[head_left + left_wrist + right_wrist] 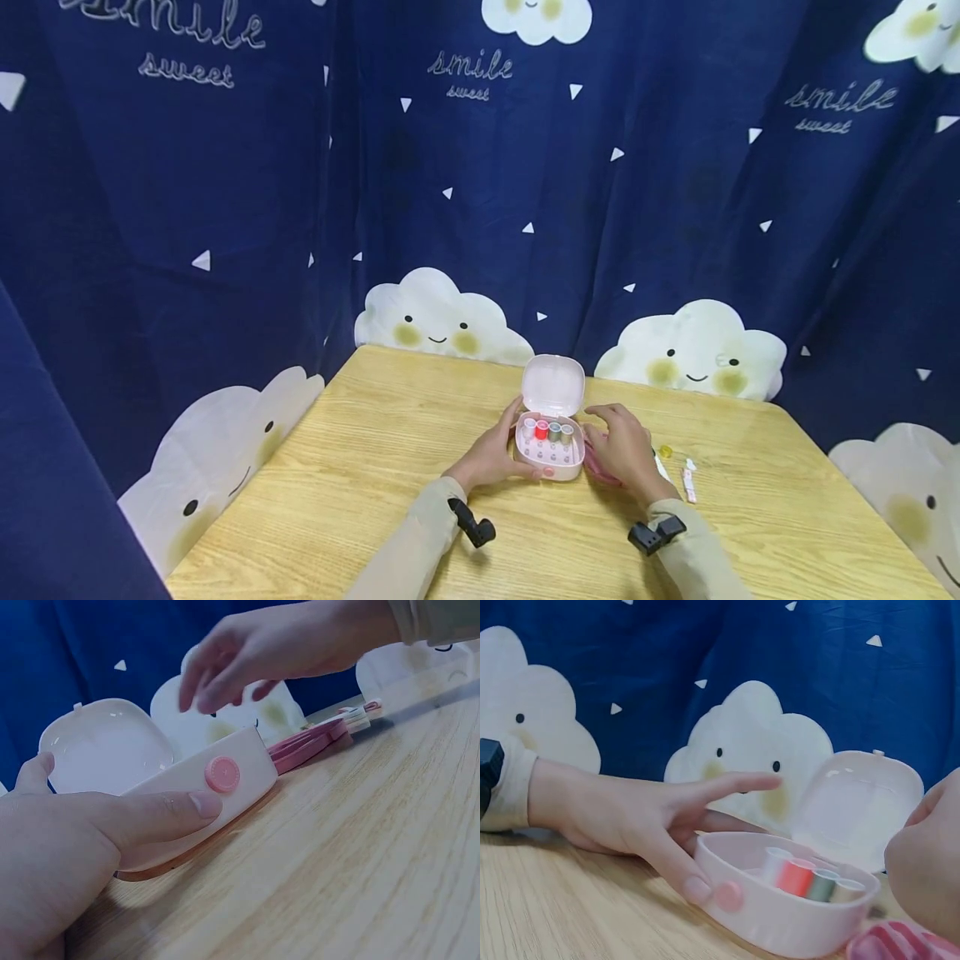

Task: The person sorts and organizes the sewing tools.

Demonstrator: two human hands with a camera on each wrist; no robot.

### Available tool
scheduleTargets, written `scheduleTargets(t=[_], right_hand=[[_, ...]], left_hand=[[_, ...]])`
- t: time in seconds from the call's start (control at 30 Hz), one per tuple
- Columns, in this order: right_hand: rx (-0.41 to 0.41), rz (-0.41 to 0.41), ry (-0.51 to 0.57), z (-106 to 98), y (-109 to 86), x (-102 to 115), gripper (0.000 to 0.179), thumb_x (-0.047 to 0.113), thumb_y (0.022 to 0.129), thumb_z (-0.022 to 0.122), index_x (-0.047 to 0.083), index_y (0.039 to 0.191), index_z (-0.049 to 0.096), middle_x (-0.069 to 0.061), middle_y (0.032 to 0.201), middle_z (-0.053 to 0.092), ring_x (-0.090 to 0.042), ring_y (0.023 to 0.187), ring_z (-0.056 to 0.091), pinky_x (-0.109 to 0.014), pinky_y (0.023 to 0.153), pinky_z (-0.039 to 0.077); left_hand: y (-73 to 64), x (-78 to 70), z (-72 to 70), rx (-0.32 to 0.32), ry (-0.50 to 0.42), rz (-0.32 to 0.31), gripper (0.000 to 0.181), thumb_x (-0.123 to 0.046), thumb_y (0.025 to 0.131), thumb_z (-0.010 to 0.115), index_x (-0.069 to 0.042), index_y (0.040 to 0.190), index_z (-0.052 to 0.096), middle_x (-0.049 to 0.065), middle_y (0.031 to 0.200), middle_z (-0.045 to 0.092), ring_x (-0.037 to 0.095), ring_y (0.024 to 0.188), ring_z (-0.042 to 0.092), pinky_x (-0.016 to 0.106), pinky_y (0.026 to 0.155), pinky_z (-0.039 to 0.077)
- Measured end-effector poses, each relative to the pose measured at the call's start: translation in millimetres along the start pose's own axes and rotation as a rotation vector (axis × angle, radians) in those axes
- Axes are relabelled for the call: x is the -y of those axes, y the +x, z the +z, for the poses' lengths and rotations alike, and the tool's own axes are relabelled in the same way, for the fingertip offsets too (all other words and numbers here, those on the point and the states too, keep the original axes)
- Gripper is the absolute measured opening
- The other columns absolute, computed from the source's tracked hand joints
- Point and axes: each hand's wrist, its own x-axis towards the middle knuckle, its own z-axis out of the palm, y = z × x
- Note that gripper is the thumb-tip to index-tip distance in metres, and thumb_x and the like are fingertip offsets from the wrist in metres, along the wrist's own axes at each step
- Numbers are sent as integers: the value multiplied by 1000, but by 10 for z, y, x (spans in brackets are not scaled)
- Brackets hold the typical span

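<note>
A pale pink sewing box (pixel 534 467) stands on the table with its lid (pixel 553 385) raised. Inside, a row of thread spools, one of them red (pixel 542 430), sits along the back above a bed of small pegs. My left hand (pixel 491 454) grips the box from the left, thumb on the front wall beside the round pink button (pixel 223 774). Over the right side of the box hovers my right hand (pixel 624 448), fingers loosely bent, with nothing visible in them. Beneath it lies a pink item with slots or loops (pixel 900 941), partly hidden.
Right of the right hand lie a small yellow round thing (pixel 666 451), a small white piece (pixel 691 464) and a pink-and-white strip (pixel 688 485). A white item shows partly behind the right wrist. A dark blue curtain (pixel 480 208) hangs along the table's back.
</note>
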Motion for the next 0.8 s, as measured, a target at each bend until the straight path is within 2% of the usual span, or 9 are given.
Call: scheduleTargets(t=[0.13, 0.3, 0.47, 0.63, 0.8], right_hand=[[-22, 10, -3, -73, -84, -133, 32, 18, 93, 76, 5, 122, 74, -22, 120, 66, -43, 111, 63, -64, 85, 49], [4, 43, -15, -112, -195, -265, 36, 20, 93, 75, 5, 125, 72, -23, 118, 65, -44, 109, 63, -63, 87, 50], [46, 57, -45, -45, -308, -347, 38, 23, 92, 73, 7, 127, 71, -24, 121, 65, -45, 112, 62, -63, 90, 47], [74, 86, -92, 39, -417, -372, 42, 26, 91, 75, 10, 129, 72, -23, 124, 64, -45, 113, 60, -60, 81, 40], [96, 100, -124, 77, -452, -407, 40, 25, 91, 74, 10, 128, 72, -21, 121, 65, -44, 111, 60, -57, 77, 40]], left_hand=[[9, 3, 1, -2, 8, -4, 132, -36, 71, 98, -27, 168, 8, 6, 163, 38, 23, 148, 35, 49, 122, 25], [17, 20, 5, 5, 8, -1, 133, -36, 72, 98, -26, 168, 6, 7, 164, 36, 24, 149, 35, 49, 122, 24], [19, 32, 7, 8, 22, 1, 134, -37, 71, 98, -26, 168, 5, 10, 165, 34, 26, 149, 34, 51, 121, 25], [22, 42, 21, 5, 26, 8, 134, -37, 72, 97, -25, 168, 5, 12, 165, 33, 28, 149, 34, 52, 121, 26], [21, 50, 16, 1, 12, 15, 133, -36, 72, 98, -26, 168, 7, 9, 165, 35, 26, 149, 35, 50, 121, 25]])
